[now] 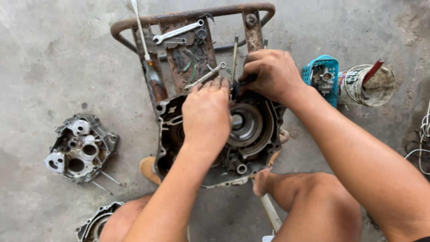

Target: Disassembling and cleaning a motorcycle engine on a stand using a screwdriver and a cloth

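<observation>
While the left hand lies flat, fingers together, on the upper rim of the open engine crankcase, the right hand is curled shut around a dark-handled tool at the case's top edge, just beside the left fingertips. The crankcase sits between the person's knees on the concrete floor, its round inner housing showing between the two hands. Right behind it stands a rusty metal rack carrying a silver wrench and a screwdriver. Well to the left lies a separate engine cover; to the right, a blue basket holds a carburettor beside a grimy bucket.
</observation>
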